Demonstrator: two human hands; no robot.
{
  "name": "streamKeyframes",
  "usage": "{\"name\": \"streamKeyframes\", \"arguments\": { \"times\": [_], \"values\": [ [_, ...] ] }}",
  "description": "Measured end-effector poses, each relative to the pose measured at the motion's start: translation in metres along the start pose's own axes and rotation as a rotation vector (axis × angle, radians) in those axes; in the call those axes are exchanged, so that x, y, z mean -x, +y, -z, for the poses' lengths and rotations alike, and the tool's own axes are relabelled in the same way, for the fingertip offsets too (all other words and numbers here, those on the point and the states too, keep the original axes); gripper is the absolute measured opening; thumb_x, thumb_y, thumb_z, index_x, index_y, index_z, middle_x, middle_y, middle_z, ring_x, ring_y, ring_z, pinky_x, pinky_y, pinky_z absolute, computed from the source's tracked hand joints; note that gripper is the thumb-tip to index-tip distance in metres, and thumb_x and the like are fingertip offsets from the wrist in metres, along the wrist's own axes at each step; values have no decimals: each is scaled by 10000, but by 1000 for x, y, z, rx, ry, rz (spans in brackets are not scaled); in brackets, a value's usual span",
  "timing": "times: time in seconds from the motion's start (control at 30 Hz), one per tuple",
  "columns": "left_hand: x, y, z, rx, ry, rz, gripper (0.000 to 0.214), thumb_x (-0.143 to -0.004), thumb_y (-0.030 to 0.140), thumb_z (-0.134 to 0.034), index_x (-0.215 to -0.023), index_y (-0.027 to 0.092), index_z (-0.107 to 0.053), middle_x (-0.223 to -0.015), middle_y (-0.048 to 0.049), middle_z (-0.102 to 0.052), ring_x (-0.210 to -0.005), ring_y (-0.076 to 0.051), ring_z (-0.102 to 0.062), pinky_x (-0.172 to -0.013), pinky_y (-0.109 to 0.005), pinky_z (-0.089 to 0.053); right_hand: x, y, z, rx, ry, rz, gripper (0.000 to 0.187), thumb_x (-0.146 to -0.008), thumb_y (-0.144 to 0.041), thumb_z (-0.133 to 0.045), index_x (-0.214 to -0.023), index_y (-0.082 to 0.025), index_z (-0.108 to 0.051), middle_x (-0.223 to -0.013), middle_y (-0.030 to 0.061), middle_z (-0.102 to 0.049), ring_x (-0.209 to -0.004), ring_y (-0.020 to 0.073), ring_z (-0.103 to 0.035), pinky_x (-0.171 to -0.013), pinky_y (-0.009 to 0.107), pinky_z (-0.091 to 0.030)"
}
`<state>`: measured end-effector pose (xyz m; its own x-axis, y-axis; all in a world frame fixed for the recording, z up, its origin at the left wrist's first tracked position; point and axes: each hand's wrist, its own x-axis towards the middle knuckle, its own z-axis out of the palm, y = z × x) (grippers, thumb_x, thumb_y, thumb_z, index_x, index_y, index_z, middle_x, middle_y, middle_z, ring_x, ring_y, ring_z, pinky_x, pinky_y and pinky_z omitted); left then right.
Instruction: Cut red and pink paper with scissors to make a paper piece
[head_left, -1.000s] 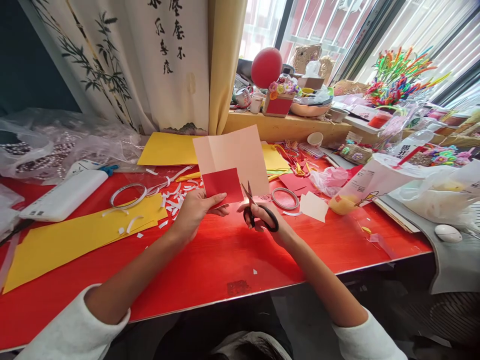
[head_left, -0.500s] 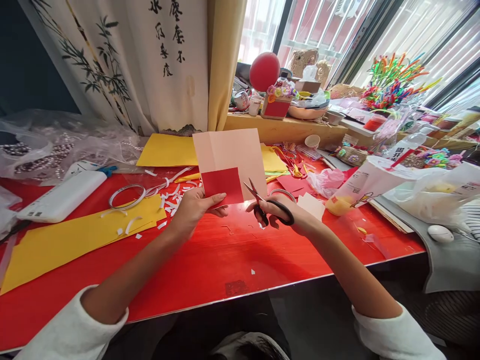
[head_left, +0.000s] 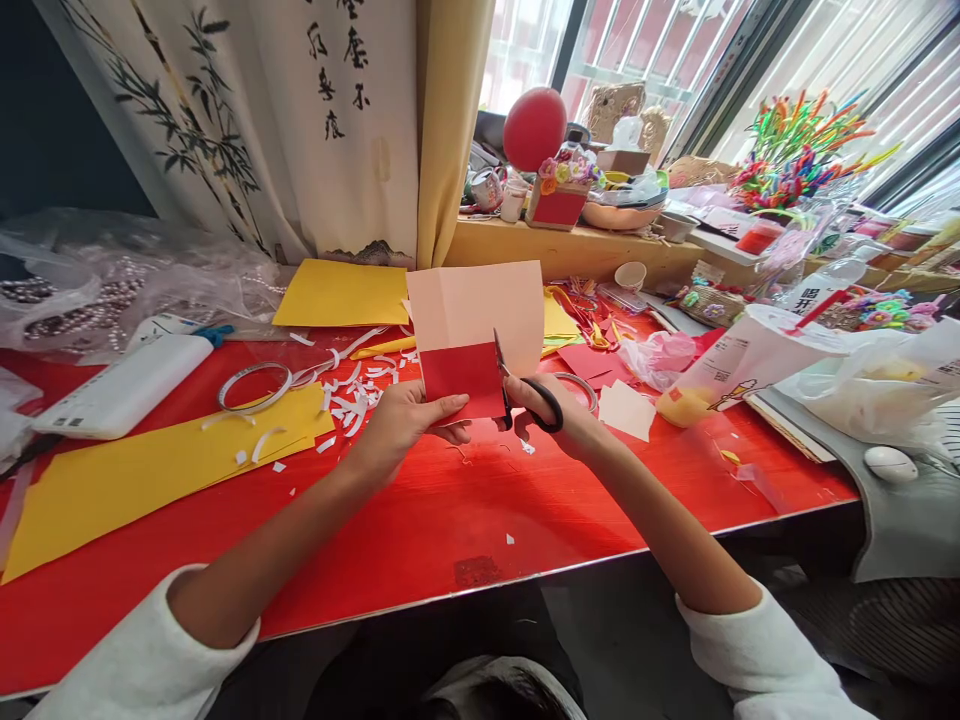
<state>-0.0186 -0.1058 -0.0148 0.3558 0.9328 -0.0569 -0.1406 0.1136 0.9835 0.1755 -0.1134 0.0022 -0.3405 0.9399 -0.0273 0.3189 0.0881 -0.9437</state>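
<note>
My left hand (head_left: 416, 418) pinches a red piece of paper (head_left: 461, 378) together with a larger pale pink sheet (head_left: 487, 300) behind it, thumb in front and fingers underneath. The pink sheet stands upright above the table and has a fold line near its left side. In my right hand (head_left: 562, 415) is a pair of scissors (head_left: 504, 375) with black handles. Their blades point up along the right edge of the red paper, over the pink sheet. Whether the blades are cutting into the paper I cannot tell.
White paper scraps (head_left: 356, 400) and yellow sheets (head_left: 180, 455) lie left on the red table (head_left: 405, 530), by a roll of tape (head_left: 255, 388) and a white power strip (head_left: 127, 385). A tilted drink cup (head_left: 742, 365) stands right. Craft items crowd the windowsill (head_left: 510, 240).
The scissors have moved left and turned more upright, up to the red paper's right edge. My left hand and the sheets have shifted slightly right.
</note>
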Motion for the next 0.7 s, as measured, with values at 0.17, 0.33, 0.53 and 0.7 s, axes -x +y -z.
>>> {"name": "streamKeyframes", "arguments": {
  "times": [0.17, 0.33, 0.53, 0.7],
  "values": [
    [1, -1, -1, 3, 15, 2, 276, -709, 329, -726, -860, 102, -690, -737, -59, -710, -552, -132, -636, -591, -271, -546, -1, 2, -7, -77, 64, 48, 515, -742, -684, -545, -673, -174, -512, -549, -4, -543, -410, 85, -453, -415, 234, -369],
    [1, -3, -1, 15, 13, 8, 276, -712, 322, -725, -864, 95, -687, -701, -54, -702, -547, -132, -636, -586, -268, -544, -3, 6, -10, -100, 82, 44, 505, -730, -667, -575, -645, -176, -493, -541, -5, -537, -406, 80, -438, -413, 235, -355],
    [-1, -5, -1, 10, 23, 19, 288, -710, 332, -729, -871, 96, -690, -675, -52, -699, -548, -138, -640, -596, -274, -549, -2, 9, -10, -108, 118, -25, 520, -683, -663, -626, -600, -163, -509, -535, 5, -535, -415, 73, -428, -392, 222, -316],
    [-2, -6, 0, 14, 24, 18, 300, -680, 330, -753, -864, 101, -692, -683, -55, -704, -544, -142, -638, -589, -278, -549, 0, 9, -12, -129, 165, -47, 510, -647, -636, -670, -549, -160, -514, -487, -1, -522, -401, 64, -414, -376, 209, -277]
  ]
}}
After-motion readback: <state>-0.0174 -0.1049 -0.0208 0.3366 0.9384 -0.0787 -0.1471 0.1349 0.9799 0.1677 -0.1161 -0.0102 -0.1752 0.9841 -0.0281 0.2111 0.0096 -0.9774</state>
